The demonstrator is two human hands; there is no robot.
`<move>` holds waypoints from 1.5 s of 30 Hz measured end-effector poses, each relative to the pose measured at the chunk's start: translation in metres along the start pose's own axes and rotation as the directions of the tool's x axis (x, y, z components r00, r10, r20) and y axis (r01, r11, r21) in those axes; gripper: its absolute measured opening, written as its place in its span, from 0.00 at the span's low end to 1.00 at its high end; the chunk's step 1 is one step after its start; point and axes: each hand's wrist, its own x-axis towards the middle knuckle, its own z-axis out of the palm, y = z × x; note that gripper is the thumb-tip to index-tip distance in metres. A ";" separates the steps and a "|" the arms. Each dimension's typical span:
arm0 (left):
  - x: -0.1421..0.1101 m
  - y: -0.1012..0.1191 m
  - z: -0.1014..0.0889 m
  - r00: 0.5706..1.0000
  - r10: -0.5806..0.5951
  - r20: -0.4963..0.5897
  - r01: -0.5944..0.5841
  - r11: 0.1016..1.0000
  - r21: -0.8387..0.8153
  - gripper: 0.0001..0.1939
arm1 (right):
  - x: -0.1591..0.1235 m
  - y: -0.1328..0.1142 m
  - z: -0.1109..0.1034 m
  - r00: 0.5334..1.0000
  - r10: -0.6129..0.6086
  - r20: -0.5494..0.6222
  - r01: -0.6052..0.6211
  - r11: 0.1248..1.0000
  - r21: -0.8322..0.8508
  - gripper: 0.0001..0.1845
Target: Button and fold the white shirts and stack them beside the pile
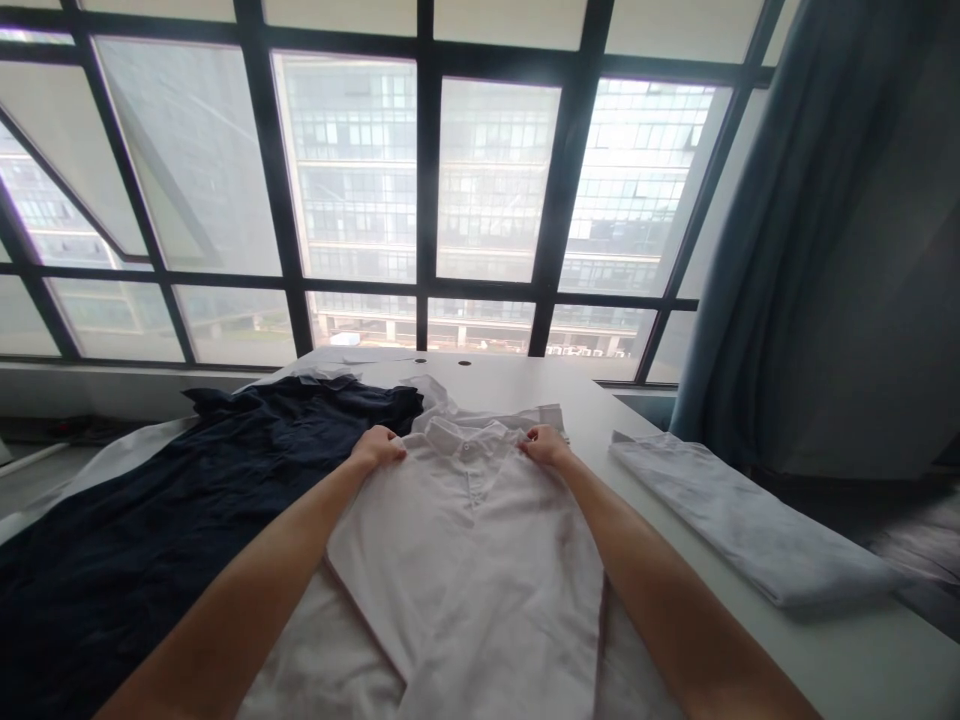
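Observation:
A white collared shirt (480,560) lies front up before me, its collar toward the window and its short button placket in the middle. My left hand (379,446) pinches the cloth at the left shoulder, beside the collar. At the opposite shoulder, my right hand (545,446) has its fingers closed on the shirt too. More white cloth shows beneath and behind this shirt; whether it is one garment or more I cannot tell.
A dark navy garment (247,490) spreads over the table's left side. On the right lies a folded white garment (750,520). The white table (555,378) reaches toward a large framed window (495,180). A grey-blue curtain (817,260) hangs at right.

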 end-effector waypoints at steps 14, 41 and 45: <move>0.003 0.005 -0.024 0.988 0.069 -0.138 -0.118 0.916 -0.383 0.17 | -0.034 0.010 -0.059 0.990 -0.114 -0.087 0.102 0.987 -0.127 0.13; 0.007 -0.007 -0.005 0.978 0.079 -0.191 -0.077 0.997 0.019 0.13 | -0.004 -0.014 -0.028 0.963 -0.224 0.152 0.269 0.856 -0.441 0.21; 0.007 -0.008 -0.004 0.979 0.079 -0.187 -0.079 0.997 0.007 0.13 | 0.001 -0.010 -0.024 0.975 -0.178 0.134 0.216 0.907 -0.363 0.19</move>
